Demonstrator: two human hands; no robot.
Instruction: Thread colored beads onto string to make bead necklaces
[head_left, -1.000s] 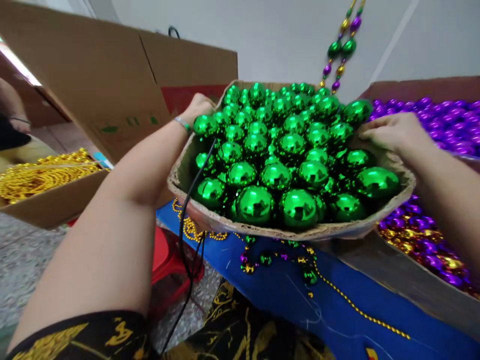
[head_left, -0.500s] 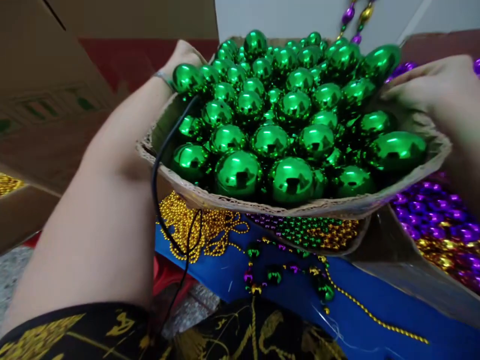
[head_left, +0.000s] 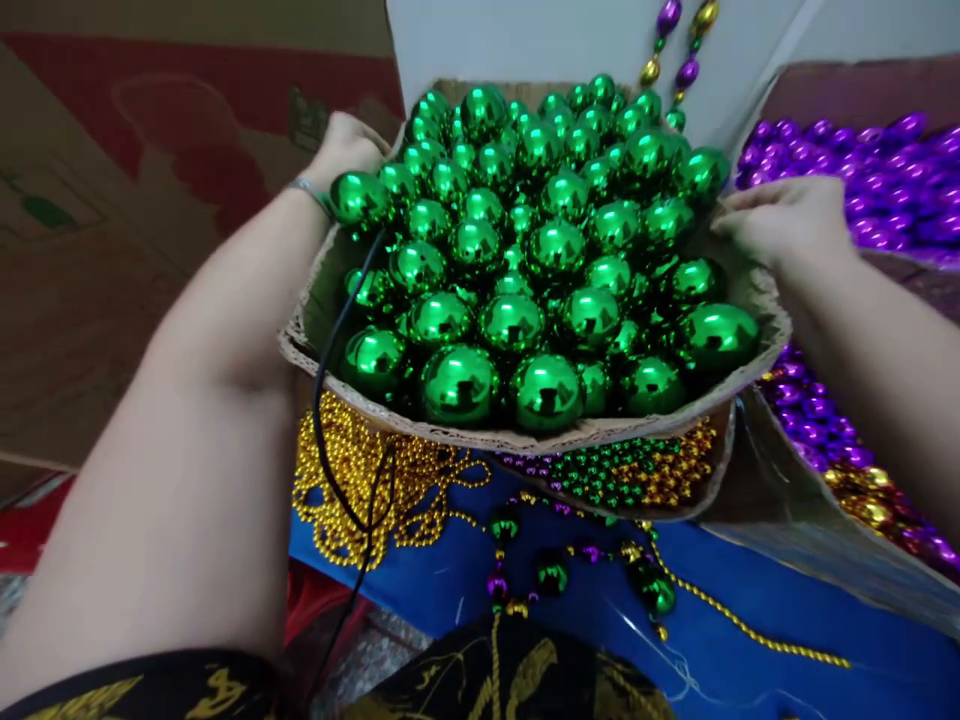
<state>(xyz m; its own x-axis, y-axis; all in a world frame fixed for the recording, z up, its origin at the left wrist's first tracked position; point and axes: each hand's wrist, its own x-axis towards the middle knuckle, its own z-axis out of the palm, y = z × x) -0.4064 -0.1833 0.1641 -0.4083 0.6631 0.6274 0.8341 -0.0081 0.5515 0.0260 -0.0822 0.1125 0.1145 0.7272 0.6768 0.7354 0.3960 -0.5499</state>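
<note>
Between my hands is a cut-down cardboard box, filled with shiny green beads of several sizes. My left hand is at the box's far left side; its fingers are partly hidden behind the wall and beads. My right hand pinches the right wall, thumb and fingers closed over the edge. A thin black cord hangs across the box's left front corner. Under the raised front of the box, part of another box of small purple, green and gold beads shows.
Gold bead strands lie on a blue surface, near a mixed bead necklace. Boxes of purple beads and purple-and-gold beads stand right. A large printed carton stands left. A bead strand hangs behind.
The box of green beads sits slightly lower and further left in view, both hands still at its sides. More of the purple beads at the right shows.
</note>
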